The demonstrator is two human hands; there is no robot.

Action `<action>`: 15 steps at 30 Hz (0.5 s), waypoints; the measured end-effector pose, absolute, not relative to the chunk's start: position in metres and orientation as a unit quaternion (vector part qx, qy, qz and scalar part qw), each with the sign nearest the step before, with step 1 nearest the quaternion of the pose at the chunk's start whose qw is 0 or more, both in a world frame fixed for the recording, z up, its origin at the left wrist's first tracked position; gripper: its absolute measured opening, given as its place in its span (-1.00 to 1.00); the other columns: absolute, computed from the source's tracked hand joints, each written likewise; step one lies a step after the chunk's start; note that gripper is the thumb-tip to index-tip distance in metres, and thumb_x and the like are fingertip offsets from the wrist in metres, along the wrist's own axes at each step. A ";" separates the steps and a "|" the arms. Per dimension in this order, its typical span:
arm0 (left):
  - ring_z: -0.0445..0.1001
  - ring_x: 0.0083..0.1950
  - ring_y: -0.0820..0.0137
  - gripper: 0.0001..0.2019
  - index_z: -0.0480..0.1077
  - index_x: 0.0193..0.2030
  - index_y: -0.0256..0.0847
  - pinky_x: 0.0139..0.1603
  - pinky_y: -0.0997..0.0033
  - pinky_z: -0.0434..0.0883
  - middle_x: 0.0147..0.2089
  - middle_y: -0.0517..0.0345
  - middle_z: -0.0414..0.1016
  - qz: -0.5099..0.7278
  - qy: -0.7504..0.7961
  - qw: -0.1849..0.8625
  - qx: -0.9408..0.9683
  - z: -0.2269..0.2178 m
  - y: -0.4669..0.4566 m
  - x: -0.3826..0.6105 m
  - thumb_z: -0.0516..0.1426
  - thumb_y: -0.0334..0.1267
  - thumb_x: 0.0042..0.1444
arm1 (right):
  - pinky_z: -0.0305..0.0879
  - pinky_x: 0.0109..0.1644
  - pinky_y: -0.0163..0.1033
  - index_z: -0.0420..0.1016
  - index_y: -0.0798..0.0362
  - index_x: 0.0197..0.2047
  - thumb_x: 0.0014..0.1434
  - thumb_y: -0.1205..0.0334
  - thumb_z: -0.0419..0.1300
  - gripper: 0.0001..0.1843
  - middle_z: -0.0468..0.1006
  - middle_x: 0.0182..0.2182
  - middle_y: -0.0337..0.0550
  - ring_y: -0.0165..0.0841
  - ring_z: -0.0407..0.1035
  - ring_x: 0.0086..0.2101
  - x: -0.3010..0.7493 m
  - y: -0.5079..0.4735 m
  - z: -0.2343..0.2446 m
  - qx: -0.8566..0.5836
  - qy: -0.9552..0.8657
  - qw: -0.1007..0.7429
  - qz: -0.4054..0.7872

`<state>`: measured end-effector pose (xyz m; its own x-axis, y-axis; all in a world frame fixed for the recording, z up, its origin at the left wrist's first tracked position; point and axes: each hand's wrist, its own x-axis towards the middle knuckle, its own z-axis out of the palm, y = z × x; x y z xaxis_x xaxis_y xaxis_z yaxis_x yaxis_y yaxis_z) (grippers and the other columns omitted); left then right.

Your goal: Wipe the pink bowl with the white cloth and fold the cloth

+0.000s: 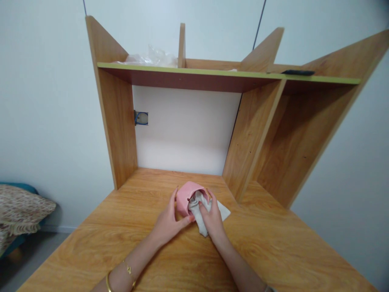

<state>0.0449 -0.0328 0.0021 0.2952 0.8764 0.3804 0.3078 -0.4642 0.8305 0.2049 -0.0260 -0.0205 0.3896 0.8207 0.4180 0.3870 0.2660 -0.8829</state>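
Note:
A pink pot-like container (pixel 186 194) lies tilted on the desk, its opening turned toward me and to the right. My left hand (pixel 170 219) grips it from the left side, thumb near the lower rim and fingers along its outer wall. My right hand (pixel 212 217) is closed on a light grey cloth (pixel 199 221), pressing part of it inside the opening. The rest of the cloth hangs out below and spreads to the right of the hand. What else may be inside the container is hidden by the cloth.
The wooden desk (pixel 136 247) carries a shelf unit (pixel 258 134) at the back. Clear plastic wrapping (pixel 152 57) and a dark flat object (pixel 298 72) lie on the upper shelf. An open socket box (pixel 141 118) shows in the back wall. A patterned cushion (pixel 24 209) is at far left.

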 end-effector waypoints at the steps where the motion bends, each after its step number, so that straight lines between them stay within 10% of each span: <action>1: 0.22 0.14 0.21 -0.18 -0.15 0.25 -0.26 0.09 0.25 0.21 0.17 -0.12 0.18 0.442 0.387 0.334 0.737 0.001 -0.034 0.047 0.16 -0.01 -0.07 | 0.19 0.00 -0.19 0.11 0.10 0.12 -0.04 0.23 0.04 -0.40 0.40 -0.06 -0.04 -0.27 0.30 -0.08 0.205 -0.025 -0.022 -0.576 -0.522 0.602 0.183; 15: 0.41 -0.09 0.15 -0.23 -0.02 0.24 -0.19 -0.05 0.18 0.32 -0.04 0.00 0.42 0.382 0.462 0.212 0.772 0.008 -0.038 0.038 0.15 -0.16 -0.16 | 0.23 -0.37 -0.25 0.02 0.10 0.19 -0.09 0.14 0.15 -0.23 0.45 -0.48 -0.21 -0.27 0.36 -0.45 0.206 -0.033 -0.005 -0.659 -0.539 0.508 0.127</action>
